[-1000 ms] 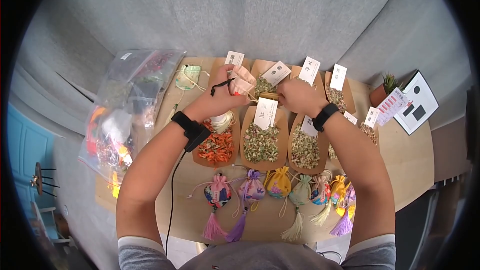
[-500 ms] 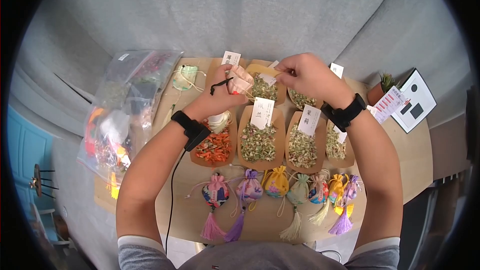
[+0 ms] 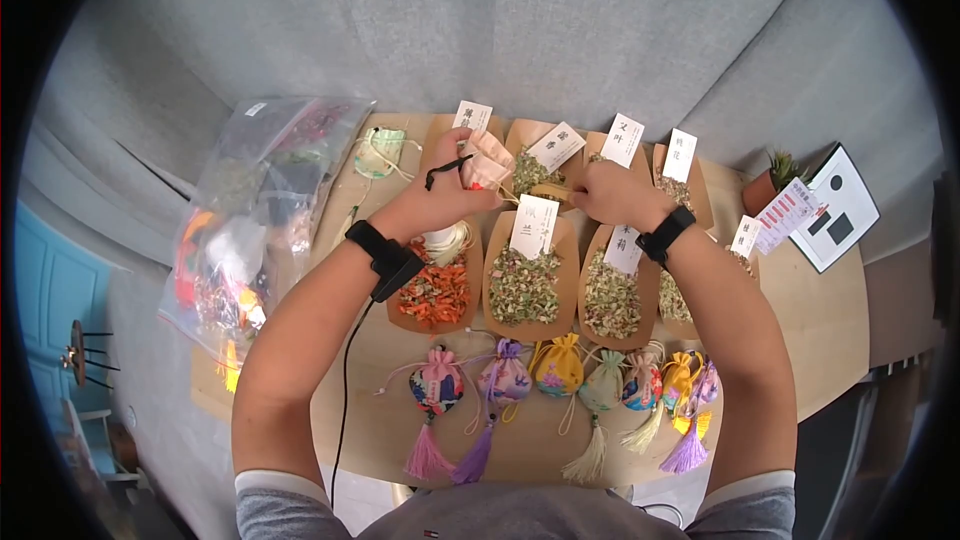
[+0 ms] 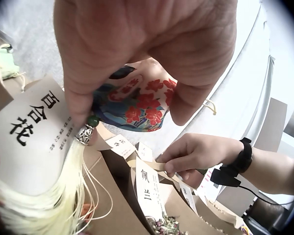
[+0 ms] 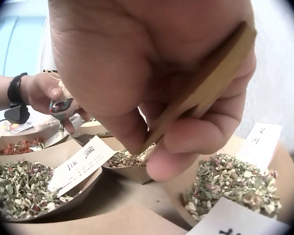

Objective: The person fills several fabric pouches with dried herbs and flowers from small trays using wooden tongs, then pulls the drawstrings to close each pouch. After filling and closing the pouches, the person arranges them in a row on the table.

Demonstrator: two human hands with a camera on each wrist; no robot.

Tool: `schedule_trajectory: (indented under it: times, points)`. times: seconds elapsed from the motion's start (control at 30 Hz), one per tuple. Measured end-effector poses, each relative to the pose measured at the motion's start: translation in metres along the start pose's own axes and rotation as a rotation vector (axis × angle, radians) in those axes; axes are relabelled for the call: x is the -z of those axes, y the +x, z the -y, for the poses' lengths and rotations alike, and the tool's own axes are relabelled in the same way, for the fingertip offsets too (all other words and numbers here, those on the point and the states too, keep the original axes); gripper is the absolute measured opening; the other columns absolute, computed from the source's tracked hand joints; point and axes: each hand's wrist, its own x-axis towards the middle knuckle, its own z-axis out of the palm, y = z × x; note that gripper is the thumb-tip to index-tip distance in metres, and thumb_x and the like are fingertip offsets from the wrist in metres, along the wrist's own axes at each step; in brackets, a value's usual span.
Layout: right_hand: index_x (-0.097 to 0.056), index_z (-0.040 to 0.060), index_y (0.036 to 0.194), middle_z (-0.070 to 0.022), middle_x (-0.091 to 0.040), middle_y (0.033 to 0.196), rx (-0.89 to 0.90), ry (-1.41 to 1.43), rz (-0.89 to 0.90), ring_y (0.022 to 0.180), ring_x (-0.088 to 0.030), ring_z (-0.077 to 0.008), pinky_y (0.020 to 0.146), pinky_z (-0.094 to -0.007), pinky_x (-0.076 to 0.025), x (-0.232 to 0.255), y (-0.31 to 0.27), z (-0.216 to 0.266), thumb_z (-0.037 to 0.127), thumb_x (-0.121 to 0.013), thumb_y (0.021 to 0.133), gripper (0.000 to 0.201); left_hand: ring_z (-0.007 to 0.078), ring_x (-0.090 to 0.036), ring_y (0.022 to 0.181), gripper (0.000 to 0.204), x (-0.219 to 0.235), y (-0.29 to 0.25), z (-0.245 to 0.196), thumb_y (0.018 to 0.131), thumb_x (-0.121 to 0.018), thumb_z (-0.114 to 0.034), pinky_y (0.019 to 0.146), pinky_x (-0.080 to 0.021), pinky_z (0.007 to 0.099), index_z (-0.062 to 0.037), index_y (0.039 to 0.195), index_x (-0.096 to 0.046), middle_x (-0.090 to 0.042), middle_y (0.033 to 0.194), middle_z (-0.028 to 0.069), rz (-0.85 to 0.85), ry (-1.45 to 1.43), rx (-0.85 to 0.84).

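My left hand grips a small pale pink drawstring pouch, its mouth upward in the head view. The left wrist view shows the pouch's red flowers and blue print, with a cream tassel hanging below a green bead. Between thumb and fingers, my right hand pinches bamboo tongs. Their tips reach into a back-row paper tray of dried herbs, under its white card. Directly in front stands another herb tray with a card.
Orange dried petals fill a tray at front left. More herb trays stand to the right. Several tasselled pouches line the near edge. A plastic bag lies left; a potted plant and white board stand right.
My right hand went up and back beside the card half a second ago, then came down to the herb tray again. The left hand keeps hold of the pouch in nearly the same place.
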Motion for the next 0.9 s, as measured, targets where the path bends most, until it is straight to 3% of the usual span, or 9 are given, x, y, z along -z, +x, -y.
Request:
schedule_trajectory:
  times: [0.07, 0.13, 0.23, 0.37, 0.47, 0.8, 0.87, 0.9]
  points:
    - [-0.074, -0.0020, 0.099, -0.0209, -0.072, 0.086, 0.005, 0.006, 0.062, 0.083, -0.069, -0.0378, 0.076, -0.0467, -0.053, 0.001, -0.001, 0.004, 0.021, -0.065, 0.091, 0.026, 0.0240, -0.059, 0.119, 0.098, 0.001, 0.001, 0.002, 0.079, -0.083, -0.017, 0.102, -0.049, 0.0362, 0.0042, 0.151, -0.020, -0.054, 0.132, 0.0191, -0.003, -0.003, -0.015]
    - [-0.074, -0.0027, 0.088, -0.0239, -0.071, 0.084, 0.093, 0.007, 0.008, 0.082, -0.070, -0.0398, 0.079, -0.0486, -0.056, -0.001, -0.005, 0.006, 0.019, -0.064, 0.090, 0.024, 0.0241, -0.059, 0.119, 0.098, 0.001, 0.001, 0.001, 0.080, -0.083, -0.017, 0.101, -0.049, 0.0361, 0.0042, 0.151, -0.020, -0.054, 0.132, 0.0191, 0.005, 0.006, -0.006]
    - [-0.074, -0.0020, 0.088, -0.0241, -0.071, 0.085, 0.128, -0.066, -0.085, 0.083, -0.070, -0.0401, 0.078, -0.0491, -0.056, -0.009, -0.007, 0.006, 0.016, -0.064, 0.088, 0.021, 0.0244, -0.059, 0.119, 0.098, 0.001, 0.001, 0.001, 0.080, -0.083, -0.017, 0.101, -0.049, 0.0362, 0.0041, 0.151, -0.019, -0.054, 0.132, 0.0193, 0.012, 0.016, -0.002]
    - [-0.074, -0.0012, 0.088, -0.0243, -0.071, 0.086, 0.107, -0.094, -0.107, 0.084, -0.070, -0.0402, 0.078, -0.0493, -0.056, -0.016, -0.004, 0.005, 0.014, -0.064, 0.087, 0.018, 0.0253, -0.059, 0.121, 0.099, 0.000, 0.002, 0.004, 0.080, -0.083, -0.017, 0.103, -0.049, 0.0365, 0.0038, 0.152, -0.019, -0.053, 0.135, 0.0200, 0.006, 0.016, -0.018]
    - [-0.076, 0.0023, 0.097, -0.0216, -0.071, 0.084, 0.116, -0.092, -0.132, 0.084, -0.068, -0.0398, 0.078, -0.0500, -0.054, -0.018, -0.001, -0.002, 0.019, -0.068, 0.087, 0.021, 0.0258, -0.059, 0.121, 0.100, 0.000, 0.002, 0.004, 0.080, -0.083, -0.017, 0.103, -0.049, 0.0369, 0.0036, 0.153, -0.018, -0.052, 0.136, 0.0206, 0.003, 0.032, -0.008]
    - [-0.072, -0.0030, 0.095, -0.0183, -0.070, 0.079, 0.152, 0.217, -0.278, 0.071, -0.068, -0.0309, 0.068, -0.0391, -0.053, 0.054, -0.029, 0.026, 0.011, -0.069, 0.088, 0.016, 0.0257, -0.058, 0.122, 0.100, -0.001, 0.005, 0.011, 0.080, -0.082, -0.017, 0.103, -0.048, 0.0369, 0.0047, 0.152, -0.017, -0.053, 0.135, 0.0216, 0.008, 0.023, -0.032]
    - [-0.073, -0.0027, 0.094, -0.0188, -0.069, 0.075, 0.199, 0.291, -0.250, 0.066, -0.067, -0.0298, 0.065, -0.0397, -0.052, 0.064, -0.032, 0.037, 0.014, -0.069, 0.090, 0.018, 0.0166, -0.056, 0.112, 0.088, -0.004, 0.004, 0.008, 0.081, -0.076, -0.011, 0.095, -0.048, 0.0338, 0.0005, 0.149, -0.022, -0.054, 0.124, 0.0103, -0.018, 0.004, -0.035]
    - [-0.073, -0.0027, 0.094, -0.0188, -0.069, 0.075, 0.198, 0.292, -0.251, 0.066, -0.067, -0.0298, 0.065, -0.0397, -0.052, 0.066, -0.032, 0.043, 0.014, -0.069, 0.090, 0.018, 0.0166, -0.056, 0.112, 0.088, -0.003, 0.006, 0.011, 0.081, -0.076, -0.011, 0.095, -0.048, 0.0338, 0.0005, 0.149, -0.022, -0.054, 0.124, 0.0103, -0.017, 0.004, -0.035]
